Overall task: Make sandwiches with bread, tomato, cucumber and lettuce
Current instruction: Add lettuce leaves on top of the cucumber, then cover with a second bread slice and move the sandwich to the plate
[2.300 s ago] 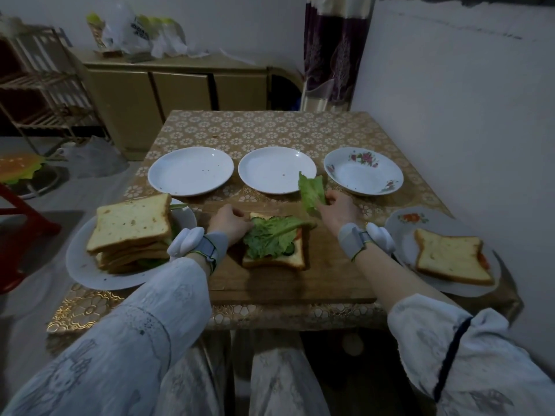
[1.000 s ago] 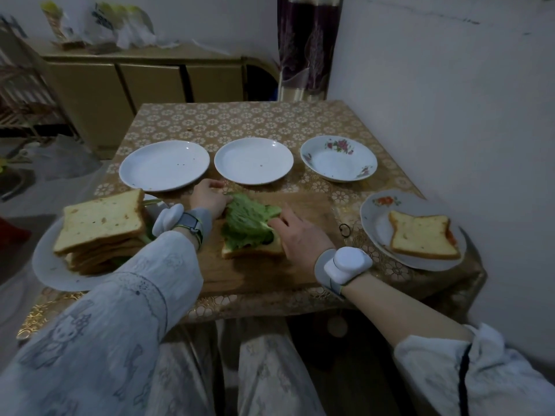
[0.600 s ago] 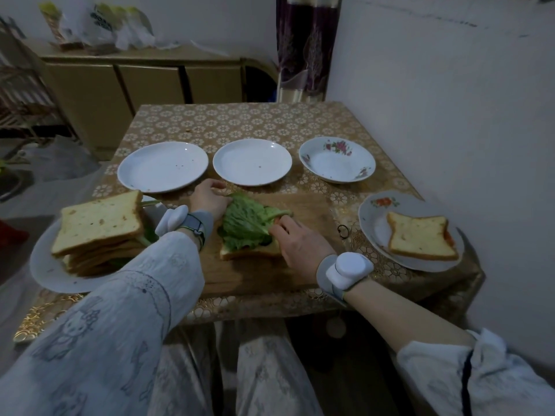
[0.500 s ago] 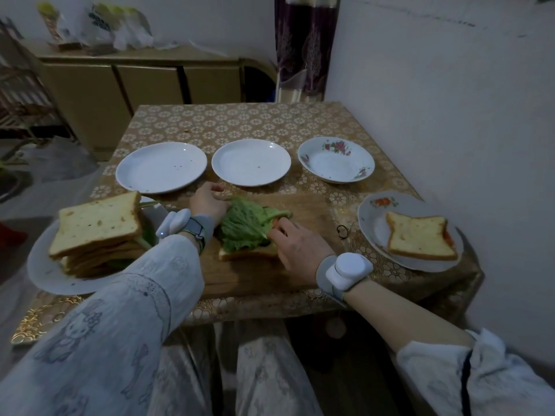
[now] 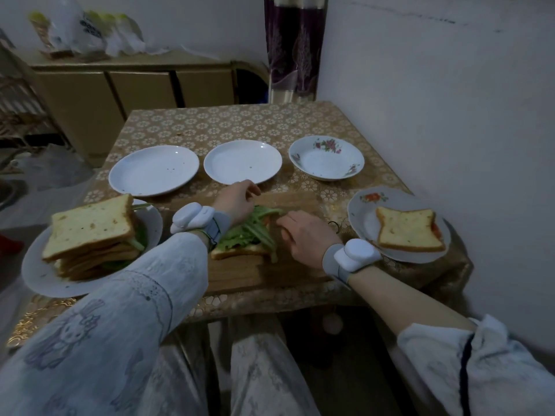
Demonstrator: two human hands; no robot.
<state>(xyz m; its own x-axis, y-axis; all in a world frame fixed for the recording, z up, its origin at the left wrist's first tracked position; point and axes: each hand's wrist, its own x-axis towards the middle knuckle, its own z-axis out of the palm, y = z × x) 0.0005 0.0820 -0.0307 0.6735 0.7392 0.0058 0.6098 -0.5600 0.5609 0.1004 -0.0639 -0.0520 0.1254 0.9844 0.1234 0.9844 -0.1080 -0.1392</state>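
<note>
table point(image 5: 228, 124), gold floral cloth, pushed against the wall on its right side. All places below are relative to the cutting board point(image 5: 258, 271), which sits at the table's near edge, centre.

- left of board: big white plate point(image 5: 39, 277) with a stack of finished sandwiches point(image 5: 90, 232), green showing between the slices
- right of board: floral plate point(image 5: 360, 214) with one closed sandwich point(image 5: 410, 229), red at its right edge
- behind board, left to right: white plate point(image 5: 153, 171), white plate point(image 5: 243, 162), floral bowl point(image 5: 326, 162). Only specks on them.
- on board, centre: open sandwich in progress. Bread slice point(image 5: 237, 252) at the bottom, lettuce point(image 5: 246, 232) piled on top, a bit of red under the leaves.
- left hand point(image 5: 237, 199): over the far-left part of the lettuce, fingers curled down. Fingertips are motion-blurred, so I can't tell whether it's gripping a leaf or only touching.
- right hand point(image 5: 306, 235): on the board, just right of the sandwich, fingers bent down at the lettuce's right edge. Fingertips hidden, can't tell if it's pinching or pressing.
- both wrists carry grey bands with white pods
- small dark ring point(image 5: 334, 226) on the cloth, just right of the board, past the right hand's knuckles
</note>
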